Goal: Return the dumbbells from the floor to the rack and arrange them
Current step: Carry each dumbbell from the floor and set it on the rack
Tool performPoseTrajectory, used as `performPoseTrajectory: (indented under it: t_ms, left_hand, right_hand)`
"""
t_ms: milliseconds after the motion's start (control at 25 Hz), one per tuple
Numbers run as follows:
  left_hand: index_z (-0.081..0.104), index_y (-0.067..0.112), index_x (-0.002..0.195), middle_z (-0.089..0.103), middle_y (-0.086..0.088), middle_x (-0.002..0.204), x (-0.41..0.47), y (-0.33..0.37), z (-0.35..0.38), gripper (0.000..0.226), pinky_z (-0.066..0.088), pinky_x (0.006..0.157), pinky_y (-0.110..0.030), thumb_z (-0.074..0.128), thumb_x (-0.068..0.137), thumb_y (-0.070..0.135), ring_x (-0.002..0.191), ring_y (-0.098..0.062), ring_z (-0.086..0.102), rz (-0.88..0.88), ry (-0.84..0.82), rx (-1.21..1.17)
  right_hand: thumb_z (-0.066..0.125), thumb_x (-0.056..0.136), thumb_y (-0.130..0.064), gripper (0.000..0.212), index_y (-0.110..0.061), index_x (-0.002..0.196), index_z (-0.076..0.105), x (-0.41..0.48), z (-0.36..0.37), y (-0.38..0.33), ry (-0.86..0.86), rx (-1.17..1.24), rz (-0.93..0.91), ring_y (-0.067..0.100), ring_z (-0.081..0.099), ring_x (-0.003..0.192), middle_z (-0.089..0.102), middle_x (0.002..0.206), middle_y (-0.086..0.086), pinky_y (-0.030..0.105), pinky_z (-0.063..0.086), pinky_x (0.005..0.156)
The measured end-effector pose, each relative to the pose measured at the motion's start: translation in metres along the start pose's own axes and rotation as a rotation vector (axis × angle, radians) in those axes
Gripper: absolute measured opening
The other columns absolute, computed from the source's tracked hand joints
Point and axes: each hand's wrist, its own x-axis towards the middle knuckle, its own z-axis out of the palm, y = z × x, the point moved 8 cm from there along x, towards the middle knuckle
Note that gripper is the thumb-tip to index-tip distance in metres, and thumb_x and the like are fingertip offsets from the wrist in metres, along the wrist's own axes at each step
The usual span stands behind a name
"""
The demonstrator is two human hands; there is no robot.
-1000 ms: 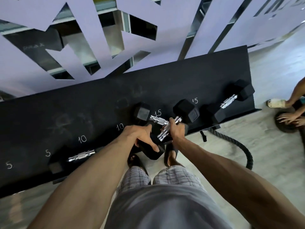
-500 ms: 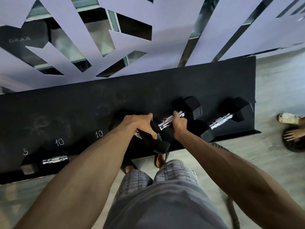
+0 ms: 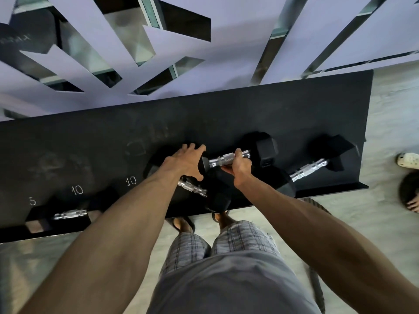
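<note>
A long black rack runs across the view with chalk numbers on it. My right hand is shut on the chrome handle of a black hex dumbbell lying on the rack. My left hand is spread open, its palm against that dumbbell's left head. Just below my left hand lies a second dumbbell, angled, with its near head at the rack's front lip. A third dumbbell rests to the right. A small dumbbell sits at the far left.
A cut-out patterned wall panel stands right behind the rack. A thick rope lies on the floor under the rack's right end. At the right edge are another person's white shoe and a hand on a dark plate.
My left hand has let go of the angled dumbbell and opened, moving up against the other one's end. My right hand has turned its dumbbell more level and pushed it farther back on the rack.
</note>
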Motion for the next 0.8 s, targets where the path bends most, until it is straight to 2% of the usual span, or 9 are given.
performPoseTrajectory:
  t_ms: [120, 280, 400, 440, 520, 600, 680, 760, 800]
  left_hand:
    - [0.030, 0.023, 0.142, 0.042, -0.010, 0.136, 0.001, 0.002, -0.001, 0.101, 0.043, 0.103, -0.046, 0.085, 0.060, 0.044, 0.125, -0.031, 0.043, 0.031, 0.048, 0.052]
    - [0.026, 0.023, 0.146, 0.040, -0.012, 0.143, 0.000, 0.004, 0.000, 0.106, 0.036, 0.109, -0.048, 0.084, 0.062, 0.050, 0.131, -0.033, 0.040, -0.006, 0.050, 0.111]
    - [0.020, 0.021, 0.150, 0.033, -0.015, 0.147, -0.006, 0.010, 0.001, 0.106, 0.032, 0.110, -0.049, 0.080, 0.068, 0.052, 0.135, -0.035, 0.034, -0.001, 0.051, 0.158]
    - [0.023, 0.020, 0.149, 0.035, -0.015, 0.144, -0.010, 0.015, -0.001, 0.100, 0.033, 0.109, -0.049, 0.076, 0.071, 0.054, 0.133, -0.034, 0.035, 0.023, 0.091, 0.180]
    - [0.037, 0.017, 0.138, 0.044, -0.013, 0.134, -0.018, 0.032, -0.014, 0.072, 0.038, 0.103, -0.045, 0.067, 0.081, 0.050, 0.124, -0.031, 0.042, 0.116, 0.256, 0.234]
    - [0.050, 0.013, 0.121, 0.053, -0.011, 0.122, -0.029, 0.054, -0.025, 0.039, 0.045, 0.095, -0.042, 0.057, 0.090, 0.036, 0.113, -0.029, 0.048, 0.239, 0.410, 0.279]
    - [0.056, 0.011, 0.109, 0.057, -0.010, 0.112, -0.041, 0.071, -0.022, 0.023, 0.048, 0.088, -0.040, 0.052, 0.091, 0.025, 0.107, -0.028, 0.052, 0.360, 0.449, 0.282]
    - [0.057, 0.012, 0.102, 0.058, -0.008, 0.106, -0.055, 0.089, -0.008, 0.017, 0.050, 0.083, -0.040, 0.052, 0.090, 0.022, 0.101, -0.027, 0.055, 0.508, 0.417, 0.300]
    - [0.057, 0.012, 0.100, 0.059, -0.007, 0.105, -0.061, 0.095, 0.005, 0.015, 0.050, 0.082, -0.041, 0.053, 0.089, 0.022, 0.099, -0.027, 0.057, 0.566, 0.345, 0.291]
  right_hand:
    - [0.050, 0.100, -0.040, 0.045, 0.002, 0.115, 0.058, -0.002, -0.002, 0.001, 0.006, -0.018, 0.011, 0.029, 0.071, 0.092, 0.068, 0.107, 0.020, 0.032, 0.062, 0.060]
    - [0.046, 0.099, -0.048, 0.051, 0.000, 0.112, 0.061, -0.003, -0.006, -0.002, -0.048, -0.166, 0.000, 0.031, 0.075, 0.081, 0.073, 0.098, 0.020, 0.042, 0.063, 0.071]
    - [0.042, 0.099, -0.052, 0.057, 0.000, 0.106, 0.062, -0.012, -0.011, -0.006, -0.120, -0.363, -0.027, 0.033, 0.075, 0.077, 0.074, 0.090, 0.021, 0.043, 0.063, 0.066]
    - [0.041, 0.099, -0.052, 0.057, 0.000, 0.103, 0.063, -0.017, -0.013, -0.008, -0.138, -0.454, -0.055, 0.034, 0.074, 0.075, 0.074, 0.088, 0.022, 0.042, 0.063, 0.063]
    - [0.044, 0.099, -0.046, 0.051, 0.001, 0.099, 0.065, -0.028, -0.016, -0.011, -0.146, -0.637, -0.145, 0.036, 0.074, 0.072, 0.074, 0.086, 0.022, 0.044, 0.062, 0.062]
    - [0.046, 0.096, -0.036, 0.038, -0.003, 0.089, 0.064, -0.046, -0.020, -0.012, -0.109, -0.822, -0.310, 0.039, 0.072, 0.078, 0.074, 0.089, 0.022, 0.049, 0.061, 0.070]
    - [0.044, 0.093, -0.030, 0.028, -0.007, 0.086, 0.061, -0.070, -0.023, -0.002, -0.090, -0.968, -0.432, 0.041, 0.069, 0.089, 0.073, 0.095, 0.020, 0.049, 0.057, 0.080]
    - [0.042, 0.096, -0.026, 0.027, -0.005, 0.095, 0.060, -0.097, -0.033, 0.019, -0.027, -1.055, -0.506, 0.040, 0.066, 0.094, 0.071, 0.100, 0.021, 0.043, 0.053, 0.080]
    - [0.041, 0.097, -0.024, 0.027, -0.004, 0.098, 0.059, -0.111, -0.041, 0.035, 0.011, -1.059, -0.503, 0.041, 0.065, 0.096, 0.070, 0.103, 0.022, 0.040, 0.050, 0.078]
